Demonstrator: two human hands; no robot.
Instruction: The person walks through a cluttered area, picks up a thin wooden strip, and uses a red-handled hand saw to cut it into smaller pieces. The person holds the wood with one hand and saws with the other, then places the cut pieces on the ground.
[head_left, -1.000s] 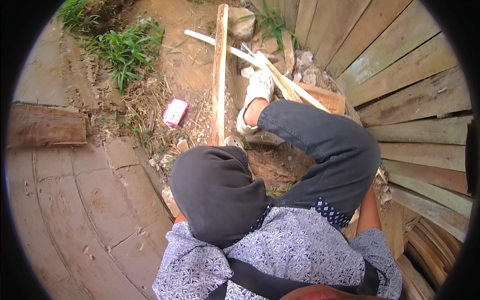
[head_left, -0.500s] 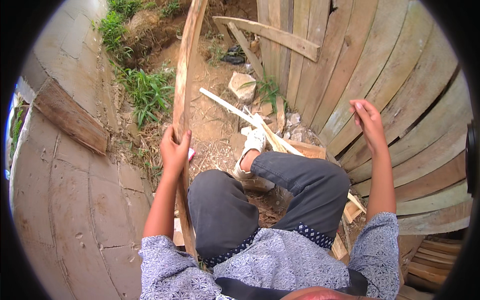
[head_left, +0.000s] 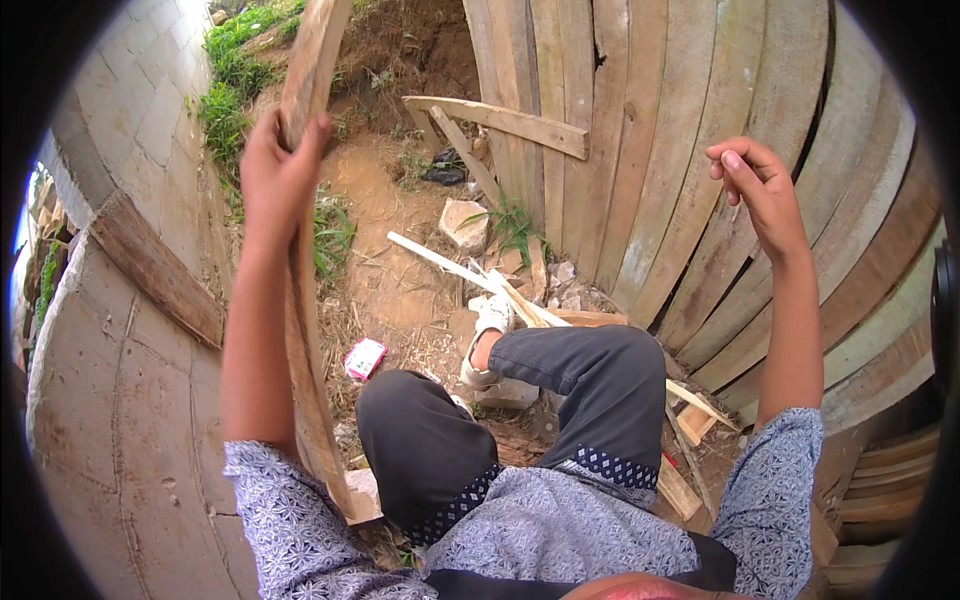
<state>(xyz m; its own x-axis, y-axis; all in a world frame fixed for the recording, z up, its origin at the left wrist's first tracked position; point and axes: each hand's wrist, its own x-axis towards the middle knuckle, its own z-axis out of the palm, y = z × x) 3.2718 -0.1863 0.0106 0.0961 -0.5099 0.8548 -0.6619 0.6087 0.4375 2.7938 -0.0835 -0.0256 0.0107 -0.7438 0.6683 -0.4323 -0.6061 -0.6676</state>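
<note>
A long, rough wooden plank (head_left: 305, 370) stands upright on my left, its upper end running out of view at the top. My left hand (head_left: 275, 175) is closed around it high up, and its lower end is beside my left knee. On the other side, my right hand (head_left: 757, 195) is raised in the air in front of the board wall, touching nothing around it. Its fingers are curled toward the thumb in a pinch; whether something small is between them I cannot make out.
A wall of upright boards (head_left: 640, 140) curves along the right, with a nailed brace (head_left: 500, 125). A block wall (head_left: 150, 420) rises on the left. Between them lie a stone (head_left: 465, 225), thin wood strips (head_left: 440, 262), offcuts (head_left: 695, 420) and a pink-and-white packet (head_left: 365, 358).
My left hand has moved up and to the left with the plank, lifting its lower end into sight. My right hand has risen a little. The pink-and-white packet now shows fully.
</note>
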